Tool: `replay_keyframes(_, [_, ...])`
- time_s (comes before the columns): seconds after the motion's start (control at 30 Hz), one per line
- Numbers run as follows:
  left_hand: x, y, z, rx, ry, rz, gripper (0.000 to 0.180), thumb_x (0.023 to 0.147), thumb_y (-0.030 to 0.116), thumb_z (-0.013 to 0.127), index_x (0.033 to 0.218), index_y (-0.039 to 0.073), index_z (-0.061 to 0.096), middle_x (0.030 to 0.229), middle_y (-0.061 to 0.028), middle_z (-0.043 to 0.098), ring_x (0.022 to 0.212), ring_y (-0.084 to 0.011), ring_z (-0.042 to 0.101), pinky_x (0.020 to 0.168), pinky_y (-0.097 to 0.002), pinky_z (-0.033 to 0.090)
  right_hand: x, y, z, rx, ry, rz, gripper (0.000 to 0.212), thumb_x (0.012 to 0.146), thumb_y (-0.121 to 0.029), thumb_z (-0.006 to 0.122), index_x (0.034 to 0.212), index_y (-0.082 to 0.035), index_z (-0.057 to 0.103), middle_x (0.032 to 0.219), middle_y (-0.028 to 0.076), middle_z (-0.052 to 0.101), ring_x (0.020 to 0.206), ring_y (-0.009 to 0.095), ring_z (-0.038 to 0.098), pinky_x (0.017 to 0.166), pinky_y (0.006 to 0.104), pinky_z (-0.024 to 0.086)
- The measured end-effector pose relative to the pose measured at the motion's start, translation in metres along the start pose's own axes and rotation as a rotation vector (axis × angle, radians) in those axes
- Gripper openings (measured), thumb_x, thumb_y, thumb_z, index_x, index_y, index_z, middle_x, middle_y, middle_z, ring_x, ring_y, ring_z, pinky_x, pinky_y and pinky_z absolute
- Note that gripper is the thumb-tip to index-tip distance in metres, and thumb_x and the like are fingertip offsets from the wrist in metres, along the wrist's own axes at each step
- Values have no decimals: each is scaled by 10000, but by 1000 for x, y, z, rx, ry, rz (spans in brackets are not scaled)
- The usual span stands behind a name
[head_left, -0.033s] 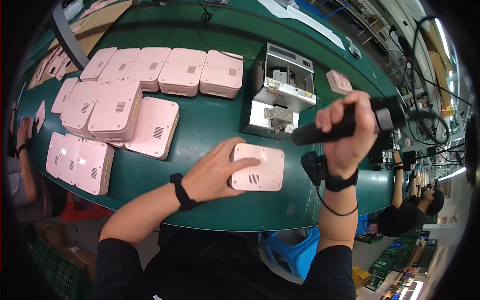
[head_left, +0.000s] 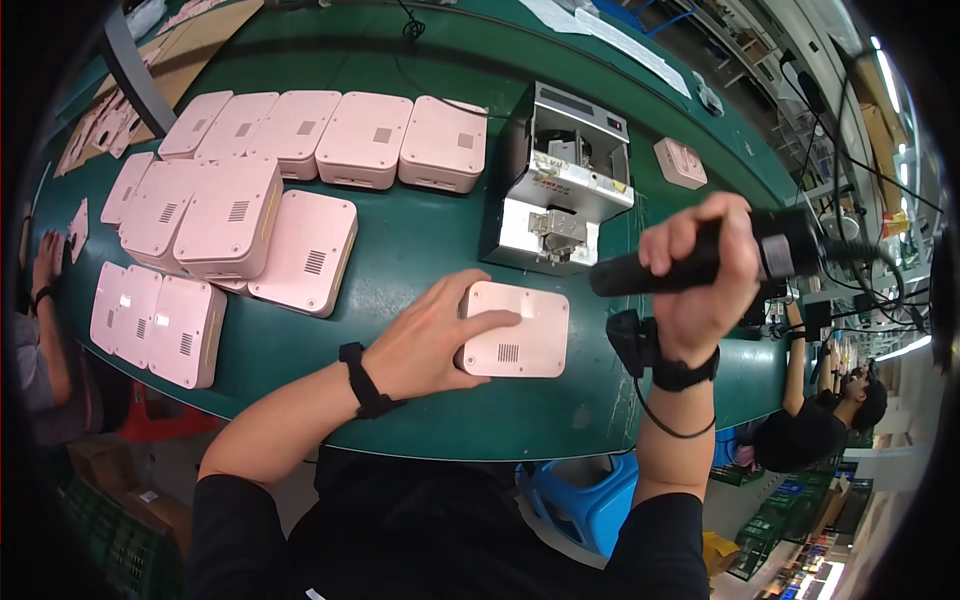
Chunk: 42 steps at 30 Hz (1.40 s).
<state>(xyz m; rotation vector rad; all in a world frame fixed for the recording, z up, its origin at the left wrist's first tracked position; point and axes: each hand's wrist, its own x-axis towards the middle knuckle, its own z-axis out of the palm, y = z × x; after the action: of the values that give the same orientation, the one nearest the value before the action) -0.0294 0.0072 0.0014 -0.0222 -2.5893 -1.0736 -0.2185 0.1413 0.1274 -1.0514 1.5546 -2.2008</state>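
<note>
A pale pink plastic housing (head_left: pixel 535 335) lies flat on the green table in front of me, its slotted vent and corner holes facing up. My left hand (head_left: pixel 425 335) grips its left side, with the thumb across the top. Held in the air to the right is a black electric screwdriver (head_left: pixel 690 258), a cable trailing from its right end. My right hand (head_left: pixel 710 270) is wrapped round it, and its narrower end points left. Beyond the housing stands a metal screw feeder (head_left: pixel 565 180) with an open top; the screwdriver's front end is close to its near right corner.
Several pink housings stand in a far row (head_left: pixel 365 140), with a stack (head_left: pixel 230 220) and a near group (head_left: pixel 185 330) to the left. A small pink part (head_left: pixel 680 163) lies right of the feeder. Co-workers sit at both sides. A blue stool (head_left: pixel 585 505) is below the table's edge (head_left: pixel 450 450).
My right hand and the screwdriver have shifted slightly to the right and down. My left hand keeps its grip on the pink housing.
</note>
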Motion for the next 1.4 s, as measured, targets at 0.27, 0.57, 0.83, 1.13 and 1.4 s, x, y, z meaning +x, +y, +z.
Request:
replay_keyframes(0.27, [-1,-3,1,-99,-40,-68,708,599,146,868,1252,227,609,1326,-154,402,1204,-363,498,986,-434,480,-32,-2,-17,-24,39,-29,267,966,-343,466,972,-76,471,653,42,472,512,156,445,553,333,413])
replay_keyframes(0.57, [2,-3,2,-93,-47,-74,702,598,147,868,1248,235,615,1319,-155,406,1206,-361,493,981,-432,483,-33,22,-25,-7,17,-4,256,950,-329,502,962,-75,468,650,44,474,508,152,446,550,330,419])
replay_keyframes(0.83, [3,-3,5,-54,-24,-66,671,608,163,863,1233,236,629,1312,-144,415,1187,-365,505,979,-423,480,-15,5,-8,-25,15,-10,246,964,-317,481,960,-71,487,653,45,478,514,154,453,561,331,422])
replay_keyframes(1.13, [11,-5,7,-45,-15,-41,685,611,174,857,1246,234,607,1298,-142,423,1197,-356,500,986,-429,475,18,11,12,-8,-3,-82,253,977,-328,459,977,-78,498,654,43,476,532,158,467,569,337,425])
replay_keyframes(1.4, [8,-7,7,-58,-8,-52,687,610,178,855,1250,245,613,1309,-141,428,1209,-358,496,993,-429,465,-6,15,18,34,-14,28,249,972,-331,468,954,-83,482,646,44,475,523,159,464,568,333,423])
